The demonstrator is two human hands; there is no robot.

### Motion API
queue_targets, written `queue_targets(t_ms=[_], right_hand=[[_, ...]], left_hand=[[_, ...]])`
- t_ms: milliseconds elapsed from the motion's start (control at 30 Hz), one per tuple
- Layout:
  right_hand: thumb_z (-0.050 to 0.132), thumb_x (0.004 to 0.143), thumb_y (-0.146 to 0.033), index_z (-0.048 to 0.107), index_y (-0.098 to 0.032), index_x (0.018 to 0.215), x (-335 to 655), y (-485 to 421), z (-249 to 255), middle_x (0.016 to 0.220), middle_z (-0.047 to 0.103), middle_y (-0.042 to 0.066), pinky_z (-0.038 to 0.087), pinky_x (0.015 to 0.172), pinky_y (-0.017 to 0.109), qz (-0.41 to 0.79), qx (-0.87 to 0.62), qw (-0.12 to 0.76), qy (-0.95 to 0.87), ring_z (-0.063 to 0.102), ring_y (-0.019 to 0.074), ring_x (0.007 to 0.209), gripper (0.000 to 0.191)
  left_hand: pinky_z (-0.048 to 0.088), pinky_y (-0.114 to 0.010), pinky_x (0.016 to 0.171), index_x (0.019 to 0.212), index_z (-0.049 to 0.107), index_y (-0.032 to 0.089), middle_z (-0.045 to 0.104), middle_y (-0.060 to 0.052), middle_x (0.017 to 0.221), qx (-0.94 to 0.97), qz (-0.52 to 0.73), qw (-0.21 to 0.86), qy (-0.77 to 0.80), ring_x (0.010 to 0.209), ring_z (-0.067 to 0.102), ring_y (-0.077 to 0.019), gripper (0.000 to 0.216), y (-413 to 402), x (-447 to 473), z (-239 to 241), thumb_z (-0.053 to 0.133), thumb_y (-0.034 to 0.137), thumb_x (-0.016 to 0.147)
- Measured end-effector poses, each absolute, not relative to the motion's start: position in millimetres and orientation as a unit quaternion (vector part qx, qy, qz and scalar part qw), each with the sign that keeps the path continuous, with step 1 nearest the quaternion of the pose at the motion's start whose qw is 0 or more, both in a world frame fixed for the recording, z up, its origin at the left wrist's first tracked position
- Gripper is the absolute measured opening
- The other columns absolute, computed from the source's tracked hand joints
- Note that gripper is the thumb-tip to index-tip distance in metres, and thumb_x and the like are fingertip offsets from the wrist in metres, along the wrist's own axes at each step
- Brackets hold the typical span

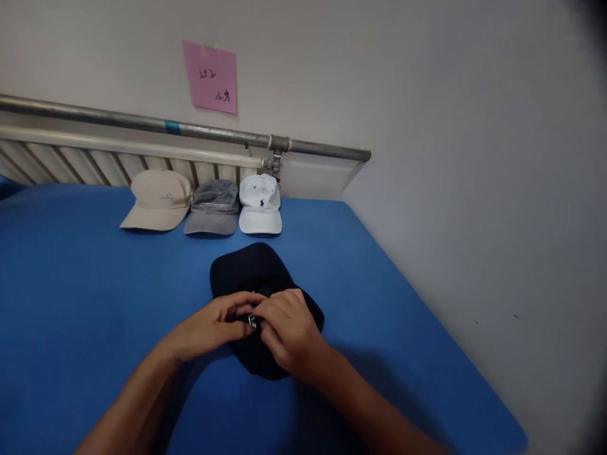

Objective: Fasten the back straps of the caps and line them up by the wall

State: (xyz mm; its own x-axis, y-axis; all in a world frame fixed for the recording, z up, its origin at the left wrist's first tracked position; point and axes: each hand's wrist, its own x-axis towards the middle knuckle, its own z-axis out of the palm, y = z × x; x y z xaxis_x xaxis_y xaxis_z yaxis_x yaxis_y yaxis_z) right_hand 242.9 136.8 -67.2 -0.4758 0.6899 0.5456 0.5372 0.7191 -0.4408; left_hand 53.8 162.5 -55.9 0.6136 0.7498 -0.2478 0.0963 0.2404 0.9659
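Note:
A dark navy or black cap lies on the blue surface in front of me, its brim pointing away to the upper left. At its strap is a small silver metal buckle. My left hand pinches the strap area, with the thumb against the buckle and the fingertips just beyond it. From the other side, my right hand has its fingers closed on the strap, touching the left fingertips. What lies between the right fingertips is mostly hidden by the hand itself.
Behind stand a beige cap, a grey cap and a white cap in a row on the blue-covered surface. A radiator and metal pipe run along the wall, below a pink note.

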Motion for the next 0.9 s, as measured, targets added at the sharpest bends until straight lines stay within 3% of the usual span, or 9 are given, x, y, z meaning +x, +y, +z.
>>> queue_targets(t_ms=[67, 167, 233, 433, 500, 667, 800, 900], right_hand=[[0.048, 0.086, -0.013, 0.064, -0.019, 0.096, 245.0, 138.4, -68.9, 0.086, 0.068, 0.005, 0.043, 0.082, 0.039, 0.149, -0.38, 0.407, -0.817, 0.059, 0.0189, 0.083, 0.019], [0.054, 0.084, -0.017, 0.062, -0.021, 0.104, 252.9, 141.5, -65.3, 0.099, 0.068, 0.004, 0.047, 0.084, 0.034, 0.271, -0.416, 0.476, -0.726, 0.062, 0.0174, 0.092, 0.021], [0.052, 0.084, -0.017, 0.062, -0.022, 0.105, 259.7, 144.5, -61.8, 0.104, 0.068, 0.004, 0.048, 0.085, 0.033, 0.338, -0.445, 0.476, -0.679, 0.062, 0.0165, 0.096, 0.024], [0.052, 0.08, -0.01, 0.067, -0.019, 0.097, 270.0, 147.7, -55.7, 0.089, 0.069, 0.002, 0.048, 0.074, 0.027, 0.491, -0.457, 0.274, -0.689, 0.063, 0.0143, 0.082, 0.025], [0.056, 0.079, -0.013, 0.068, -0.019, 0.093, 270.0, 146.8, -53.6, 0.081, 0.067, 0.001, 0.047, 0.07, 0.025, 0.52, -0.459, 0.251, -0.675, 0.061, 0.0131, 0.076, 0.02], [0.061, 0.076, -0.016, 0.065, -0.018, 0.085, 268.5, 146.8, -55.3, 0.069, 0.059, -0.003, 0.042, 0.062, 0.022, 0.552, -0.455, 0.253, -0.652, 0.054, 0.0103, 0.066, 0.01], [0.052, 0.075, -0.011, 0.061, -0.02, 0.075, 267.2, 150.4, -64.0, 0.059, 0.051, -0.005, 0.032, 0.052, 0.022, 0.445, -0.512, 0.275, -0.681, 0.043, 0.0085, 0.054, 0.013], [0.05, 0.072, -0.012, 0.059, -0.02, 0.071, 270.5, 154.7, -66.1, 0.056, 0.05, -0.005, 0.031, 0.051, 0.022, 0.386, -0.561, 0.353, -0.642, 0.041, 0.0089, 0.052, 0.012]], left_hand=[[0.045, -0.029, 0.08, 0.122, 0.059, 0.024, 0.065, -0.004, 0.11, 0.569, 0.227, 0.69, 0.386, 0.104, 0.058, -0.0202, 0.047, 162.1, 53.8, -55.1, 0.063, 0.02, 0.075], [0.043, -0.026, 0.067, 0.116, 0.062, 0.021, 0.063, -0.001, 0.088, 0.598, 0.194, 0.648, 0.43, 0.079, 0.057, -0.0156, 0.043, 162.4, 55.3, -54.7, 0.068, 0.029, 0.075], [0.04, -0.025, 0.062, 0.109, 0.065, 0.018, 0.059, 0.001, 0.078, 0.622, 0.161, 0.629, 0.437, 0.069, 0.052, -0.0128, 0.037, 163.0, 56.8, -55.8, 0.069, 0.033, 0.075], [0.038, -0.024, 0.065, 0.097, 0.069, 0.018, 0.063, 0.0, 0.084, 0.625, 0.147, 0.64, 0.422, 0.071, 0.051, -0.012, 0.022, 163.3, 57.1, -57.1, 0.061, 0.031, 0.08], [0.036, -0.023, 0.062, 0.096, 0.069, 0.018, 0.061, 0.0, 0.081, 0.616, 0.157, 0.64, 0.432, 0.068, 0.048, -0.0112, 0.023, 163.0, 56.9, -54.6, 0.062, 0.035, 0.081], [0.029, -0.021, 0.054, 0.088, 0.069, 0.016, 0.054, 0.003, 0.069, 0.597, 0.172, 0.648, 0.441, 0.059, 0.041, -0.0087, 0.022, 162.6, 57.5, -50.8, 0.067, 0.036, 0.079], [0.038, -0.022, 0.066, 0.088, 0.07, 0.019, 0.063, 0.0, 0.08, 0.608, 0.208, 0.652, 0.402, 0.072, 0.052, -0.0117, 0.013, 161.4, 52.3, -50.5, 0.065, 0.029, 0.081], [0.043, -0.024, 0.074, 0.089, 0.071, 0.021, 0.067, -0.002, 0.086, 0.609, 0.247, 0.646, 0.389, 0.081, 0.059, -0.0151, 0.013, 163.2, 43.5, -52.9, 0.064, 0.03, 0.083]])
